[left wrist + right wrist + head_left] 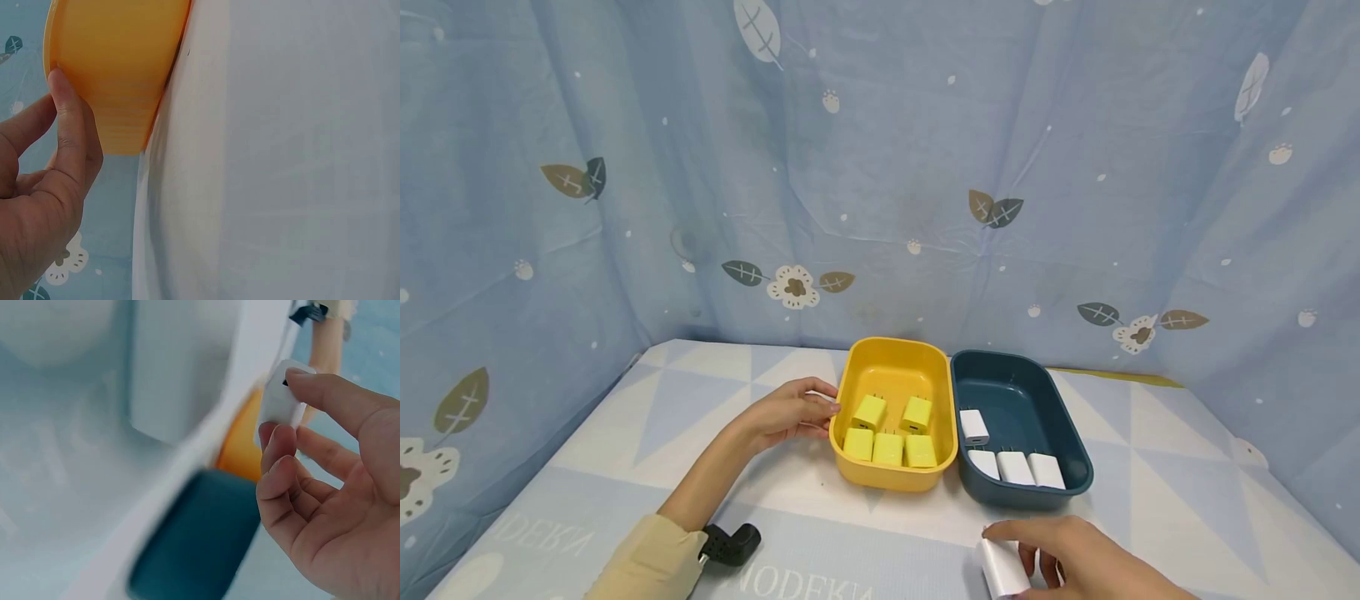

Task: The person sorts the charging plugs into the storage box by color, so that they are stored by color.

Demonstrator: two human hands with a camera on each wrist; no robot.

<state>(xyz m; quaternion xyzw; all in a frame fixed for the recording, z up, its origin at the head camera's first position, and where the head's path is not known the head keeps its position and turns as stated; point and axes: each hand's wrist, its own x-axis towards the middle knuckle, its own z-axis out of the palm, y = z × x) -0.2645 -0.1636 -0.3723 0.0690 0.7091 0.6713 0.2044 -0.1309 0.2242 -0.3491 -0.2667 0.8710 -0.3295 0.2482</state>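
Observation:
My right hand (1075, 558) pinches a white charger (1002, 568) at the table's front, before the blue bin (1022, 498). The right wrist view shows the thumb on one side of this charger (279, 403) and the fingers on the other. My left hand (790, 415) touches the left rim of the yellow bin (895, 478) with slightly bent fingers. In the left wrist view its fingertips (61, 87) lie against the bin's outer wall. Several yellow chargers (887, 448) sit in the yellow bin, mostly near its front. Several white chargers (1015, 467) sit in the blue bin, at its front and left.
Both bins stand side by side on a patterned tablecloth (700, 417), close to the blue curtain (895, 167) behind. A black device (730, 546) is attached at the left wrist, by the beige sleeve (651, 558). The right wrist view is partly blurred.

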